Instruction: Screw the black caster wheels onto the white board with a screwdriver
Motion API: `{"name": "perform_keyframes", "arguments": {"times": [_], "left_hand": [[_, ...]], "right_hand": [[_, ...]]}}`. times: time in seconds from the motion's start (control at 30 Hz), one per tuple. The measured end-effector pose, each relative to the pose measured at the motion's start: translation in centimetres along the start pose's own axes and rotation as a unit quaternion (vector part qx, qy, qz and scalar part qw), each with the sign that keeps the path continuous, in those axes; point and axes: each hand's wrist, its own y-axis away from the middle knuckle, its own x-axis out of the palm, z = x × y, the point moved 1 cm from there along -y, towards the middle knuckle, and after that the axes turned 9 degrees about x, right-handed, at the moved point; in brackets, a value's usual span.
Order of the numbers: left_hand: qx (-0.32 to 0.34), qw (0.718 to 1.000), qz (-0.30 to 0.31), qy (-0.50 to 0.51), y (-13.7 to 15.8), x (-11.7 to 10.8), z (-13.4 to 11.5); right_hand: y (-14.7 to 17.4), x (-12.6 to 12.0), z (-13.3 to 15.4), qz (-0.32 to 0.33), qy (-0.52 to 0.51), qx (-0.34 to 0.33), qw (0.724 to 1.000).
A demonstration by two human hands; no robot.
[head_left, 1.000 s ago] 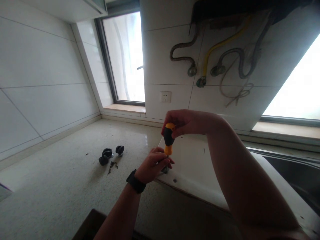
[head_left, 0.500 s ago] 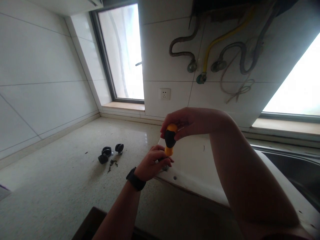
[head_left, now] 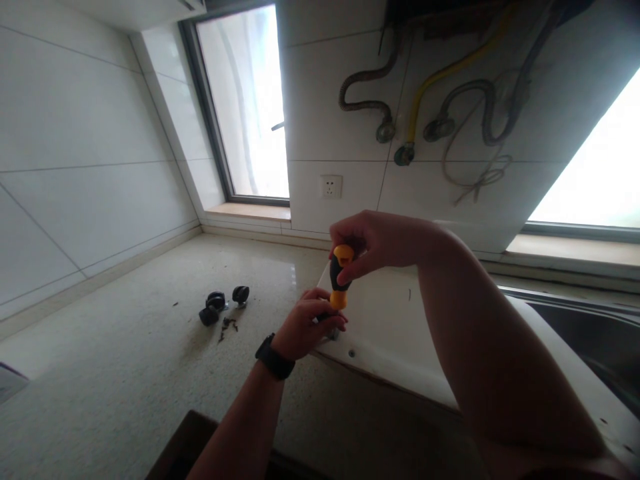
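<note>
My right hand [head_left: 357, 243] is wrapped around the yellow and black handle of a screwdriver [head_left: 341, 275], which points down, slightly tilted. Just below it, my left hand [head_left: 313, 320], with a black watch on its wrist, closes on a dark caster wheel [head_left: 326, 319], mostly hidden by the fingers. Under those fingers a bit of metal plate [head_left: 334, 335] shows at the corner of a white board [head_left: 395, 333]. The screwdriver's tip is hidden behind the left fingers. Left of the board, several small dark screws [head_left: 229, 325] lie beside three black caster wheels [head_left: 215, 301].
The board lies on a speckled countertop [head_left: 135, 347]. A metal sink [head_left: 590, 340] is at the right. Hoses and a yellow pipe [head_left: 425, 83] run down the tiled wall above a socket [head_left: 331, 187]. A window [head_left: 245, 107] stands behind.
My right hand has turned around the screwdriver handle, its thumb now lower across the grip. My left hand stays at the board's corner. The view has shifted slightly.
</note>
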Motion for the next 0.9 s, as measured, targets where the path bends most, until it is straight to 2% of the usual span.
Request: {"name": "perform_keyframes", "arguments": {"times": [0.1, 0.17, 0.27, 0.33, 0.43, 0.53, 0.63, 0.73, 0.83, 0.9], "left_hand": [[0.005, 1.000, 0.016, -0.001, -0.1, 0.1, -0.2], [0.004, 1.000, 0.020, 0.007, -0.1, 0.0, -0.2], [0.000, 1.000, 0.018, 0.021, -0.2, 0.0, -0.2], [0.000, 1.000, 0.015, 0.023, -0.2, -0.1, -0.2], [0.010, 1.000, 0.017, 0.013, -0.2, -0.1, -0.3], [0.024, 0.999, 0.025, -0.005, -0.2, -0.2, -0.4], [0.030, 0.999, 0.033, -0.014, -0.3, -0.3, -0.7], [0.035, 0.999, 0.031, -0.015, -0.3, -0.3, -0.9], [0.032, 0.999, 0.026, -0.018, -0.2, -0.3, -0.9], [0.028, 0.999, 0.025, -0.021, -0.2, -0.2, -0.8]], "right_hand": [[0.0, 0.0, -0.2, -0.003, 0.001, -0.006, 1.000], [-0.1, 0.2, -0.6, 0.039, -0.071, -0.035, 0.996], [-0.4, 0.7, -1.0, 0.124, -0.185, -0.082, 0.971], [-0.5, 0.7, -0.9, 0.143, -0.205, -0.077, 0.965], [-0.4, 0.5, -0.7, 0.138, -0.195, -0.033, 0.971], [-0.2, 0.2, -0.6, 0.102, -0.149, 0.003, 0.984], [-0.3, 0.1, -0.6, 0.014, -0.033, 0.011, 0.999], [-0.5, 0.2, -0.2, -0.050, 0.078, 0.019, 0.995], [-0.7, 0.4, 0.1, -0.080, 0.126, 0.035, 0.988], [-0.7, 0.5, 0.1, -0.075, 0.114, 0.032, 0.990]]}}
